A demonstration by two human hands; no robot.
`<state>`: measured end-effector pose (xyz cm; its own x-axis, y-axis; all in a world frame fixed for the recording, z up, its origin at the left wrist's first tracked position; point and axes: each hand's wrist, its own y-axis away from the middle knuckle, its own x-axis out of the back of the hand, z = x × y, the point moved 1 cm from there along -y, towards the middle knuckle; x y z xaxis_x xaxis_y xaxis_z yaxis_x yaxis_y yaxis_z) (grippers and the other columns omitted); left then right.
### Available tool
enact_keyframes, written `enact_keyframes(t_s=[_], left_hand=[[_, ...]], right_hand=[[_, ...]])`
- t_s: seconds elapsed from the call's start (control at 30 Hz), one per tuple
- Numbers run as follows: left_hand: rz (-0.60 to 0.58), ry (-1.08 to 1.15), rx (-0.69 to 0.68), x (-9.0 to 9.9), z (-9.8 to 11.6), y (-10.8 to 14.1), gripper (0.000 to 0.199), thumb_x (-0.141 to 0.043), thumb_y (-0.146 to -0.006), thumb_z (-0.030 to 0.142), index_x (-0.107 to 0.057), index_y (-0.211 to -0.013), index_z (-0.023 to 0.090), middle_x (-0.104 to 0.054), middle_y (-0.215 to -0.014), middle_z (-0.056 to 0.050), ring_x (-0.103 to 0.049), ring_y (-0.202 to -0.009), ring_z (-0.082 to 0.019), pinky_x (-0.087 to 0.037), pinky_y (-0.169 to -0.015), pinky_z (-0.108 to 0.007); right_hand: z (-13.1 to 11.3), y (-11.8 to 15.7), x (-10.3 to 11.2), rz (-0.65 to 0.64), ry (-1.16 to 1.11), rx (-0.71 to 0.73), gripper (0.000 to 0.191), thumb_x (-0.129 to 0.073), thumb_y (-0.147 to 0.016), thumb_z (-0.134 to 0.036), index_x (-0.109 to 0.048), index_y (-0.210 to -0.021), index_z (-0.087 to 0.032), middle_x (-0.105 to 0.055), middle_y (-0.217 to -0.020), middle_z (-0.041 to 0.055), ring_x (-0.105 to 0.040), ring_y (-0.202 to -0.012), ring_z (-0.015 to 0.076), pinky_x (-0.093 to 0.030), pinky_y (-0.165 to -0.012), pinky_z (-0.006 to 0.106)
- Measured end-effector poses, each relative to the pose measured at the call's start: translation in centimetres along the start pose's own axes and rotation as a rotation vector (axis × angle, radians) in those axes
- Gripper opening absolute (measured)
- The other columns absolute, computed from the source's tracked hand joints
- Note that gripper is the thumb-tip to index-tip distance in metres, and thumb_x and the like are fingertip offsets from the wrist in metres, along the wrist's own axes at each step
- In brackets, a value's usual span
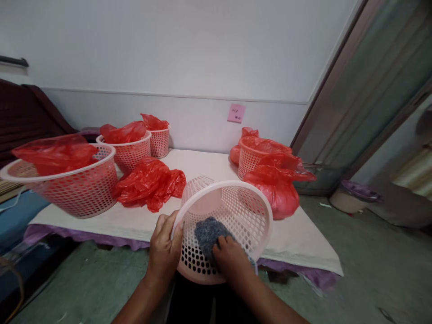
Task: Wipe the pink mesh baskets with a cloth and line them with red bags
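Note:
A pale pink perforated plastic basket point(241, 202) is tilted on its side at the table's front edge, its mouth facing me. My left hand point(165, 243) grips the rim on the left, thumb inside. Reaching into the mouth, my right hand point(231, 256) is closed on a grey-blue fuzzy cloth point(209, 231) that lies against the inner wall. Part of the cloth is hidden behind the fingers. A crumpled red plastic bag point(150, 184) lies just left of the basket. To its right sits a filled red plastic bag point(278, 198).
Several bag-lined baskets stand on the left, the nearest a large pink basket point(84, 193). Another pink basket point(249, 157) is at the back right. A pink note point(236, 113) is on the wall. A bin point(351, 198) stands on the floor at right.

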<state>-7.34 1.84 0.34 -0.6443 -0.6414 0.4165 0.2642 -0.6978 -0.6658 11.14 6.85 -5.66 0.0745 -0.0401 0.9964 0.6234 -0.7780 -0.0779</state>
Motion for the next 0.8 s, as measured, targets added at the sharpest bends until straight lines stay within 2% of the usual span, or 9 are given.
enact_keyframes(t_s=[0.07,0.13,0.27,0.33,0.4,0.53,0.67,0.73,0.8], left_hand=[[-0.017,0.007,-0.021,-0.4,0.4,0.0,0.028,-0.045,-0.094,0.022,-0.058,-0.118,0.015,-0.054,-0.090,-0.003,-0.056,-0.086,-0.016,-0.044,-0.081,-0.027],[-0.021,0.010,-0.031,-0.8,0.9,0.0,0.029,-0.044,-0.095,0.022,-0.058,-0.118,0.014,-0.054,-0.089,-0.003,-0.056,-0.085,-0.015,-0.045,-0.079,-0.026],[-0.041,-0.020,-0.057,-1.2,2.1,-0.1,0.029,-0.046,-0.094,0.023,-0.059,-0.119,0.015,-0.051,-0.085,-0.002,-0.056,-0.080,-0.015,-0.045,-0.076,-0.026],[-0.067,-0.040,-0.097,-1.2,2.4,-0.4,0.029,-0.047,-0.094,0.023,-0.059,-0.119,0.016,-0.051,-0.085,-0.001,-0.056,-0.079,-0.015,-0.046,-0.075,-0.025],[-0.068,-0.043,-0.123,-1.1,2.3,-0.7,0.028,-0.048,-0.094,0.024,-0.059,-0.119,0.016,-0.052,-0.085,-0.002,-0.057,-0.079,-0.015,-0.046,-0.075,-0.025],[-0.039,-0.038,-0.089,-1.0,1.7,-1.2,0.027,-0.049,-0.094,0.022,-0.059,-0.117,0.014,-0.054,-0.086,-0.002,-0.058,-0.081,-0.014,-0.046,-0.076,-0.024],[-0.072,-0.025,-0.106,-0.8,1.7,-1.1,0.028,-0.049,-0.093,0.022,-0.058,-0.119,0.015,-0.056,-0.088,-0.002,-0.058,-0.083,-0.014,-0.047,-0.078,-0.025],[-0.084,-0.004,-0.116,-0.9,1.9,-0.9,0.028,-0.049,-0.093,0.021,-0.057,-0.120,0.015,-0.057,-0.089,-0.003,-0.059,-0.085,-0.015,-0.047,-0.078,-0.025],[-0.099,0.016,-0.113,-1.1,2.2,-0.7,0.029,-0.048,-0.093,0.021,-0.056,-0.121,0.016,-0.058,-0.091,-0.003,-0.059,-0.087,-0.015,-0.048,-0.079,-0.026]], right_hand=[[1.4,-0.4,0.2,0.011,0.004,-0.066,0.021,-0.050,-0.082,-0.006,-0.069,-0.087,-0.012,-0.065,-0.095,0.0190,-0.061,-0.088,0.0297,-0.046,-0.068,0.037],[1.3,-0.7,0.1,0.015,-0.026,-0.102,0.022,-0.050,-0.079,-0.005,-0.068,-0.091,-0.013,-0.064,-0.097,0.0176,-0.061,-0.085,0.0274,-0.046,-0.069,0.035],[-1.8,-1.0,-1.0,0.017,-0.160,-0.056,0.034,-0.052,-0.073,-0.007,-0.062,-0.102,-0.021,-0.064,-0.098,0.0071,-0.061,-0.084,0.0192,-0.046,-0.072,0.027],[-3.0,-1.6,-1.6,0.034,-0.220,-0.018,0.035,-0.049,-0.076,-0.009,-0.059,-0.108,-0.021,-0.063,-0.101,0.0059,-0.060,-0.087,0.0177,-0.045,-0.073,0.025],[-3.2,-2.5,-2.0,0.036,-0.236,-0.002,0.035,-0.049,-0.078,-0.011,-0.057,-0.111,-0.021,-0.062,-0.102,0.0068,-0.060,-0.086,0.0182,-0.045,-0.072,0.026],[-0.9,-5.1,-2.5,0.005,-0.156,-0.035,0.031,-0.049,-0.083,-0.012,-0.061,-0.111,-0.018,-0.062,-0.103,0.0120,-0.059,-0.091,0.0239,-0.044,-0.077,0.034],[1.5,-7.8,-2.9,-0.010,-0.080,-0.169,0.028,-0.040,-0.090,-0.010,-0.064,-0.104,-0.009,-0.061,-0.106,0.0208,-0.057,-0.100,0.0310,-0.044,-0.081,0.043],[2.1,-9.0,-3.0,-0.016,-0.067,-0.240,0.026,-0.041,-0.093,-0.014,-0.062,-0.108,-0.008,-0.060,-0.110,0.0195,-0.057,-0.102,0.0299,-0.045,-0.083,0.045],[2.3,-10.1,-3.0,-0.033,-0.075,-0.286,0.027,-0.047,-0.095,-0.025,-0.058,-0.116,-0.012,-0.059,-0.116,0.0142,-0.057,-0.103,0.0260,-0.046,-0.086,0.044]])
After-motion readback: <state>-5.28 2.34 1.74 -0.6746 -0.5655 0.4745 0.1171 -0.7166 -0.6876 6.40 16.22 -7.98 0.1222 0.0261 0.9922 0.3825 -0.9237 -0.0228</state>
